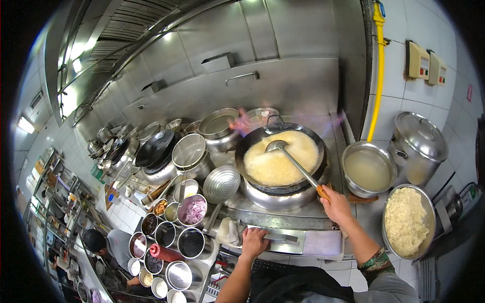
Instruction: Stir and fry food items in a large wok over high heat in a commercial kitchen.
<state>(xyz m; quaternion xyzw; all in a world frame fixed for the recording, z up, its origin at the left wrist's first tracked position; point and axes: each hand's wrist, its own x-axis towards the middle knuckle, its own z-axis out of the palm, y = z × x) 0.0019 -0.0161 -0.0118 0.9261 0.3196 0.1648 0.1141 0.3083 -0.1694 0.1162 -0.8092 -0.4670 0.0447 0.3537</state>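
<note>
A dark wok [323,156] sits on the burner, filled with foaming, pale yellow liquid [262,164]. My right hand [335,203] grips the wooden end of a ladle [298,164], whose metal bowl dips into the foam. At the stove's front edge, my left hand [255,242] has its fingers curled over the left end of a flat metal lever [283,237]; the palm side is hidden. A crumpled pale cloth [230,232] lies just left of that hand.
Flames [245,121] rise behind the wok. A perforated skimmer [221,184] and a bowl of chopped purple onion [193,209] lie left. Right are a basin of cloudy liquid [369,170], a lidded pot [422,136] and a bowl of pale crumbly food [406,222]. Another person [113,247] works far left.
</note>
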